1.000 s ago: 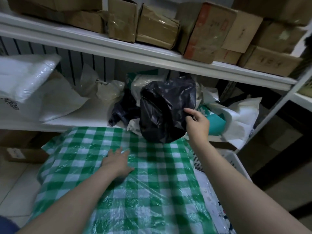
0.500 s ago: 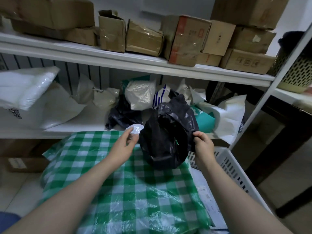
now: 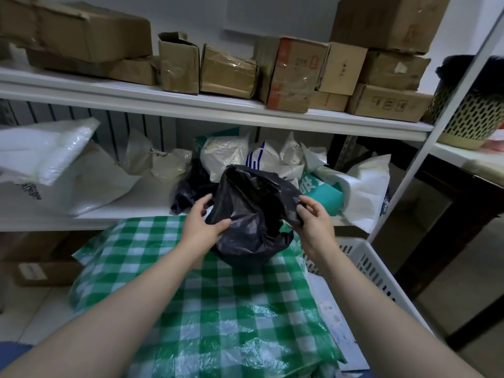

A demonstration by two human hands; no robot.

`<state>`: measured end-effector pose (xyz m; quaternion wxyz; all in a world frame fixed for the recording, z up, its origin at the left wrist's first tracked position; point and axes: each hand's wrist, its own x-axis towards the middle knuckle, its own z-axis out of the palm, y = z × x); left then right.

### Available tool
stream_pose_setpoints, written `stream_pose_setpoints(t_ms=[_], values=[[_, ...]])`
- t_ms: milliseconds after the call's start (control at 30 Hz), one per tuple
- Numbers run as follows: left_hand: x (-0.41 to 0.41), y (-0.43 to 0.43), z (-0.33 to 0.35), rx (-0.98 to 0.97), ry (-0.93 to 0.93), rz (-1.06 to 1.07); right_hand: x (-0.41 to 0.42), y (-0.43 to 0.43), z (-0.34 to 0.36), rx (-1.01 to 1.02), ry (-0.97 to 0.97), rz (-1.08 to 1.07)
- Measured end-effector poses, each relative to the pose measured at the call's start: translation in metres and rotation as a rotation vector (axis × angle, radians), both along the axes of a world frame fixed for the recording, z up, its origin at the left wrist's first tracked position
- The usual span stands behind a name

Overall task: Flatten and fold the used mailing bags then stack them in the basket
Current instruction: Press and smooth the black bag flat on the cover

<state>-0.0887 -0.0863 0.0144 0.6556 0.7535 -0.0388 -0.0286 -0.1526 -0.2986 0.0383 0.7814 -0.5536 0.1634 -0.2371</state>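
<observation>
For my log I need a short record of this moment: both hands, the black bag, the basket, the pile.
left hand: grips black bag at its left side
right hand: pinches its right edge
black bag: crumpled, held above checked sheet
basket: white, right of the sheet
pile: more bags on shelf behind

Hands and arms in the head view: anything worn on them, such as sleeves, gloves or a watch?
Nothing worn shows. The left hand and right hand are bare: no gloves, no visible rings. Both forearms are uncovered down to the frame's bottom edge, without sleeves, watch or bands. A patch of blue fabric in the lower left corner may be clothing.
</observation>
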Motion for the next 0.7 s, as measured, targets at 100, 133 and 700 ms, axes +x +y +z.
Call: stream_pose_setpoints(t_ms=[100,133,700], values=[[0.008,0.009,0.007,-0.034,0.004,0.111,-0.007,-0.005,0.007,-0.028,-0.078,0.101],[0.01,0.011,0.011,-0.09,0.024,0.128,-0.01,-0.007,0.011,-0.084,-0.073,0.141],[0.001,0.037,0.067,0.08,-0.36,-0.162,0.008,0.005,0.063,-0.868,0.151,-0.223]])
